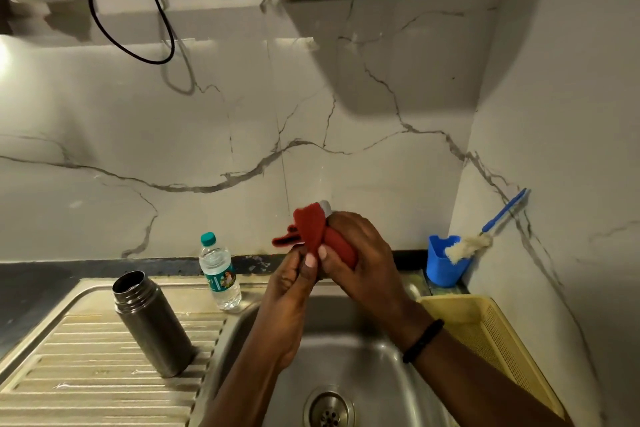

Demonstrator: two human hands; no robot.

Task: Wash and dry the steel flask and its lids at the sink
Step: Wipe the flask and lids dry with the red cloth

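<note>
The steel flask [150, 321] stands upright and open-mouthed on the ribbed drainboard [86, 374], left of the sink basin [346, 357]. Above the basin both hands work a red cloth [311, 229]. My right hand [360, 260] grips the cloth wrapped round a small grey object [325, 206], perhaps a lid, of which only the top edge peeks out. My left hand [294, 281] pinches the cloth's lower edge between thumb and fingers. What sits inside the cloth is mostly hidden.
A small plastic water bottle [220, 270] stands behind the drainboard. A blue cup [443, 263] holds a blue-handled bottle brush [485, 236] in the right corner. A yellow perforated basket [485, 340] sits right of the basin. The drain [329, 409] lies below my arms.
</note>
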